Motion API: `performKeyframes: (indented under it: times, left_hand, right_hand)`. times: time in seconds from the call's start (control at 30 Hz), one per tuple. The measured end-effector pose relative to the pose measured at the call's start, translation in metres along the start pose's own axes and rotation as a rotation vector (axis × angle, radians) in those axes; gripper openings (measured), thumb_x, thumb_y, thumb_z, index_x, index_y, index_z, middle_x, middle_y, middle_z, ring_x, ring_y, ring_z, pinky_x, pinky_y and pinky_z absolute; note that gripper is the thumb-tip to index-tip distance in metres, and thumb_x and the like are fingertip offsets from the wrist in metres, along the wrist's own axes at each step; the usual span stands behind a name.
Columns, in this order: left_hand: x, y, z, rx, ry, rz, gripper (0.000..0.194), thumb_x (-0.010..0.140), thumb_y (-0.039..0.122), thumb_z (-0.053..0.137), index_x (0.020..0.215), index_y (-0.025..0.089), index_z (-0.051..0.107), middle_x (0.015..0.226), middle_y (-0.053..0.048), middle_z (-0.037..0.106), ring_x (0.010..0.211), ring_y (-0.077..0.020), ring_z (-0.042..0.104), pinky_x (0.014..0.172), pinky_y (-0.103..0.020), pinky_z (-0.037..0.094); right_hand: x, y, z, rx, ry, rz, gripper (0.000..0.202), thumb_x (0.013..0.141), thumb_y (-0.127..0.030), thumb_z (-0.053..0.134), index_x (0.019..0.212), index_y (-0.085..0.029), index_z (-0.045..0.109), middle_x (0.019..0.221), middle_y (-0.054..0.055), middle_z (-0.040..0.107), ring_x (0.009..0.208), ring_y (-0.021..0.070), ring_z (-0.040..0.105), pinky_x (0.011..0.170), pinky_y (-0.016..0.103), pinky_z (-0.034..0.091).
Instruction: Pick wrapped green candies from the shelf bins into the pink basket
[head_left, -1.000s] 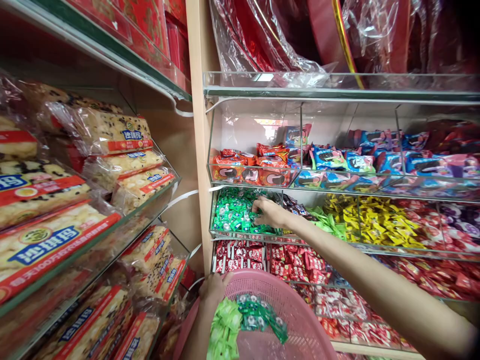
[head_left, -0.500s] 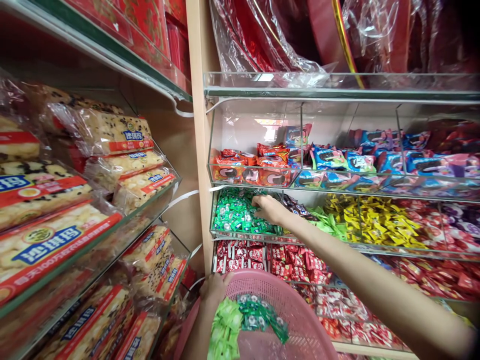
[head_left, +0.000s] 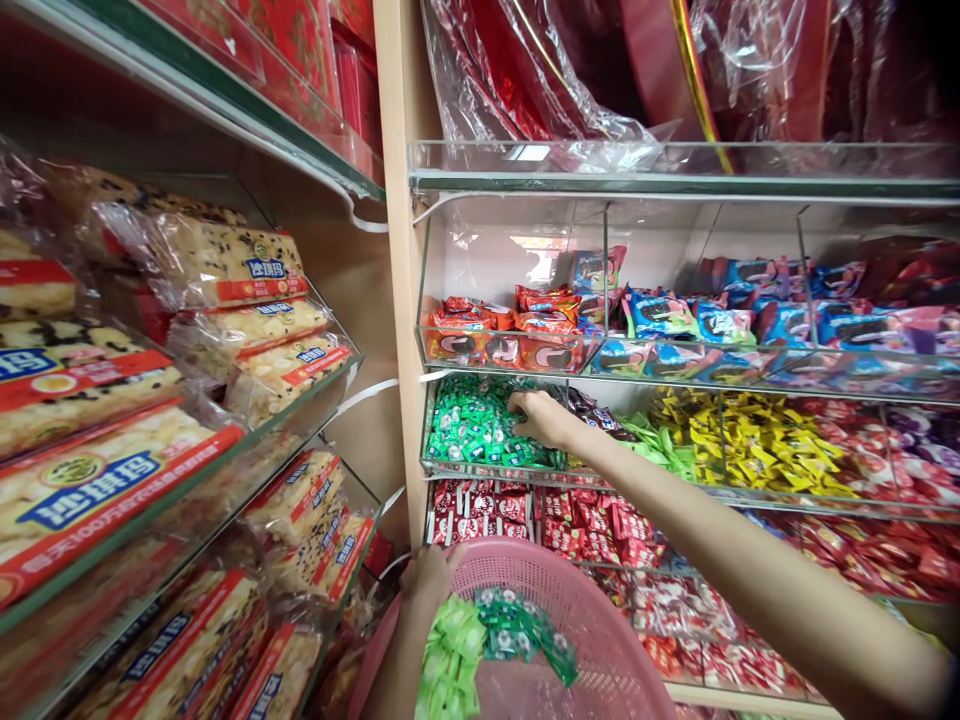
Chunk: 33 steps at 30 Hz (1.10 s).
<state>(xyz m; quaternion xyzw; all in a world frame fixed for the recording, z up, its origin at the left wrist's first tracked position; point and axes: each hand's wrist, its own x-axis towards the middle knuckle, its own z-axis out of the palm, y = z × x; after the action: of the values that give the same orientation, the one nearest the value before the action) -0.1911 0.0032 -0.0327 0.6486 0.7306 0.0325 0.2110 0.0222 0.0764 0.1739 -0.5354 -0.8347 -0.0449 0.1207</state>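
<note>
My left hand (head_left: 430, 580) is closed over the rim of a pink plastic basket (head_left: 600, 610) at the bottom of the head view. Inside the basket lie light-green wrapped candies (head_left: 452, 660) and dark-green wrapped candies (head_left: 517, 625), in two heaps side by side. My right hand (head_left: 546, 420) reaches into a clear shelf bin of green-wrapped candies (head_left: 476, 425). Its fingers are curled down on the candies at the bin's right side; the fingertips are partly hidden among them.
Packaged puffed-grain cakes (head_left: 97, 480) fill the shelves on the left. A wooden post (head_left: 411, 300) separates them from the candy shelves. Yellow-wrapped candies (head_left: 757, 440) lie in a bin further right, and red packets (head_left: 480, 510) below. Blue packets (head_left: 720, 320) fill the shelf above.
My right hand has shifted very slightly right within the green candy bin. My left hand and the basket look the same.
</note>
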Motion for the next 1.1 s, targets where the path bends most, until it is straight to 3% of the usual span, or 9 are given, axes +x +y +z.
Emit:
performKeyframes:
  times: [0.43, 0.67, 0.77, 0.93, 1.0, 1.1]
  left_hand:
    - [0.001, -0.001, 0.002, -0.001, 0.009, 0.0, 0.066, 0.085, 0.06, 0.024, 0.105, 0.013, 0.065, 0.11, -0.021, 0.065, 0.105, -0.0329, 0.06, 0.083, -0.041, 0.045]
    - [0.001, -0.001, 0.002, -0.001, 0.003, 0.0, 0.066, 0.086, 0.059, 0.024, 0.105, 0.012, 0.066, 0.109, -0.021, 0.065, 0.104, -0.0338, 0.06, 0.083, -0.042, 0.045]
    - [0.001, 0.0, 0.002, 0.001, 0.005, -0.003, 0.064, 0.086, 0.058, 0.025, 0.105, 0.012, 0.066, 0.109, -0.021, 0.065, 0.104, -0.0334, 0.06, 0.083, -0.041, 0.045]
    - [0.0, 0.0, 0.0, 0.005, 0.007, -0.009, 0.065, 0.086, 0.058, 0.025, 0.106, 0.011, 0.065, 0.11, -0.022, 0.065, 0.105, -0.0334, 0.06, 0.083, -0.041, 0.045]
    - [0.0, 0.0, 0.0, 0.004, 0.008, -0.007, 0.065, 0.086, 0.059, 0.025, 0.107, 0.011, 0.065, 0.109, -0.022, 0.065, 0.104, -0.0333, 0.06, 0.083, -0.041, 0.045]
    - [0.0, 0.0, 0.001, -0.001, 0.01, -0.001, 0.066, 0.086, 0.059, 0.024, 0.106, 0.012, 0.065, 0.109, -0.022, 0.065, 0.104, -0.0333, 0.06, 0.083, -0.041, 0.045]
  right_hand:
    - [-0.01, -0.013, 0.003, -0.134, 0.073, -0.022, 0.031, 0.086, -0.013, 0.047, 0.115, -0.01, 0.057, 0.11, 0.015, 0.06, 0.105, 0.0219, 0.055, 0.088, 0.027, 0.04]
    - [-0.011, -0.016, 0.013, -0.223, 0.087, -0.031, 0.046, 0.09, -0.013, 0.035, 0.136, -0.01, 0.039, 0.112, 0.017, 0.055, 0.104, 0.0241, 0.053, 0.086, 0.032, 0.042]
    - [-0.009, -0.013, 0.016, -0.139, 0.145, -0.034, 0.05, 0.088, -0.012, 0.039, 0.138, -0.008, 0.034, 0.112, 0.017, 0.057, 0.105, 0.0242, 0.053, 0.086, 0.033, 0.042]
    - [-0.006, -0.006, 0.02, 0.018, 0.201, 0.001, 0.032, 0.087, -0.017, 0.048, 0.118, -0.012, 0.055, 0.104, 0.013, 0.062, 0.1, 0.0213, 0.056, 0.083, 0.028, 0.041]
    - [-0.006, -0.007, 0.021, -0.013, 0.196, -0.001, 0.026, 0.09, -0.02, 0.045, 0.11, -0.013, 0.061, 0.102, 0.013, 0.062, 0.1, 0.0208, 0.056, 0.082, 0.026, 0.04]
    - [-0.007, -0.012, 0.021, -0.132, 0.174, 0.002, 0.03, 0.093, -0.023, 0.04, 0.114, -0.014, 0.059, 0.103, 0.013, 0.06, 0.102, 0.0214, 0.054, 0.082, 0.026, 0.038]
